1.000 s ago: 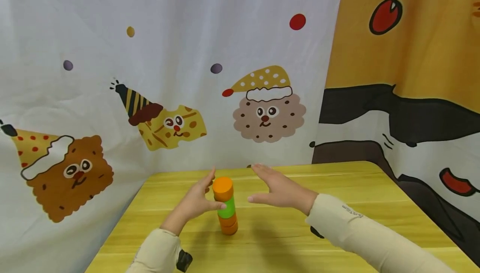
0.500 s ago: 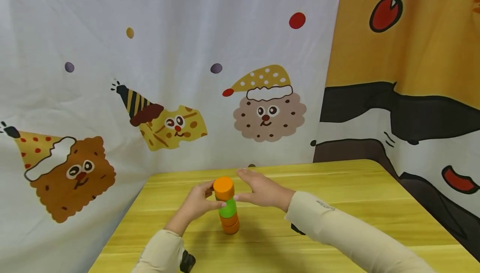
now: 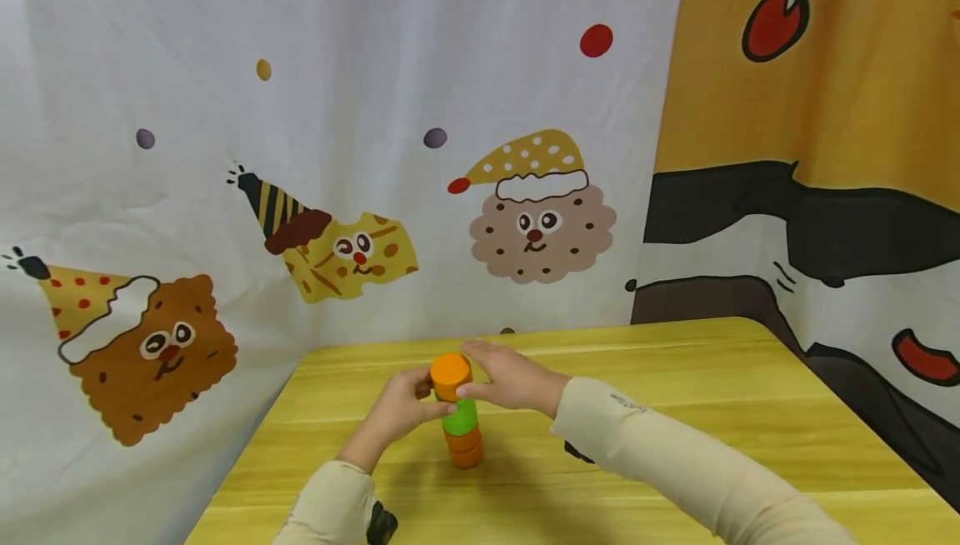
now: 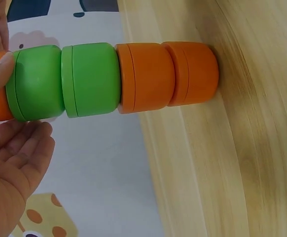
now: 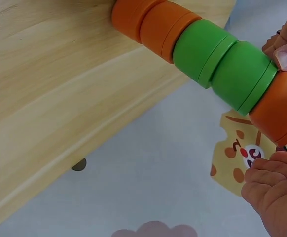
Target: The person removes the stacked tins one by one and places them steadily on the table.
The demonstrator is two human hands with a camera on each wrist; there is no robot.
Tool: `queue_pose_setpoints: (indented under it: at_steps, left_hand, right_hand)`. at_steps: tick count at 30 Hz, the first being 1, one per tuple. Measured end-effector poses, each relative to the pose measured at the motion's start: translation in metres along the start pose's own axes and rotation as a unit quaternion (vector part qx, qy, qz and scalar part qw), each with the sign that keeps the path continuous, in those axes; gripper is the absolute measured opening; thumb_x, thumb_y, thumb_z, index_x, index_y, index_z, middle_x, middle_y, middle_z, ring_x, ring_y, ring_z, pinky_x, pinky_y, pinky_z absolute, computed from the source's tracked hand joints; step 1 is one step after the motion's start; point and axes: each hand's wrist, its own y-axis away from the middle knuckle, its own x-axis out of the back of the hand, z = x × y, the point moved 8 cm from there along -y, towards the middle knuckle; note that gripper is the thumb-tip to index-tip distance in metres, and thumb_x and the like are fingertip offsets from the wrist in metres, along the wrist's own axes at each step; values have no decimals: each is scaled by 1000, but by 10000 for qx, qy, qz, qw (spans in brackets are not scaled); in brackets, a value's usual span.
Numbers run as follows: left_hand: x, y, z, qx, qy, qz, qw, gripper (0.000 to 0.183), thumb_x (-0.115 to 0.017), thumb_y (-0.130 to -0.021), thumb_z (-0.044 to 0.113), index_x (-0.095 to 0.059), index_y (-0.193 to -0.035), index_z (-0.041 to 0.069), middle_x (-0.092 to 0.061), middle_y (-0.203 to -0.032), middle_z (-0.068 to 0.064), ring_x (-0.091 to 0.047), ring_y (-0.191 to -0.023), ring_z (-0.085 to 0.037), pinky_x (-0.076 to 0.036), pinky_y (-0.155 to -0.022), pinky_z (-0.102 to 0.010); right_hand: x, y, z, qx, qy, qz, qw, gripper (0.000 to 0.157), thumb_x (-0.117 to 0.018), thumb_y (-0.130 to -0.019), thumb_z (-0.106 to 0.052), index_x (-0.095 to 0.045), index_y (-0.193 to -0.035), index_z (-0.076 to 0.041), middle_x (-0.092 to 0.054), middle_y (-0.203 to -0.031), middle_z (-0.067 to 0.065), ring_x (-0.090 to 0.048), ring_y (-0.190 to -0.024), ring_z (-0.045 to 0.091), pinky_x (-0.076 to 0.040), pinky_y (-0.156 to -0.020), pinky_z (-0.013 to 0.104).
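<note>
A tower of several round blocks stands upright on the table. Its top is an orange block, above green blocks and lower orange blocks. My left hand curls at the tower's upper left, holding around the top orange block and green rim, with its thumb across the front. My right hand comes from the right with long fingers beyond the tower and its thumb in front of the top block. In the right wrist view, a gap shows between the right fingers and the orange block.
Behind the wooden table hangs a pale curtain with printed cartoon figures, turning orange and dark at the right. A small black device sits at the left wrist. The table's far edge lies just beyond the tower.
My right hand has moved left until its thumb overlaps the top orange block. The left fingers have curled in closer around the tower's top. The tower stays upright.
</note>
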Motion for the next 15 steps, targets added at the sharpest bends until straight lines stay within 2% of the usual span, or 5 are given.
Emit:
queue_pose_setpoints:
  at_steps: [11,15]
  left_hand:
    - [-2,-1,-3,-12,31,-28,10000,50,-76,-77,30,-61,-118,6,-63,-115,-14,-59,-107,-32,-49,-91,-46]
    - [-1,-1,-4,15,49,-22,10000,49,-76,-77,30,-62,-117,6,-63,-115,-14,-59,-106,-32,-50,-90,-47]
  right_hand:
    - [-4,-7,0,87,1,56,9999,70,-57,-90,-39,-31,-144,-3,-33,-147,12,-32,-135,28,-30,-111,43]
    - [-5,-8,-1,110,-109,63,9999,66,-57,-90,-38,-35,-142,-5,-39,-144,10,-39,-131,25,-35,-108,41]
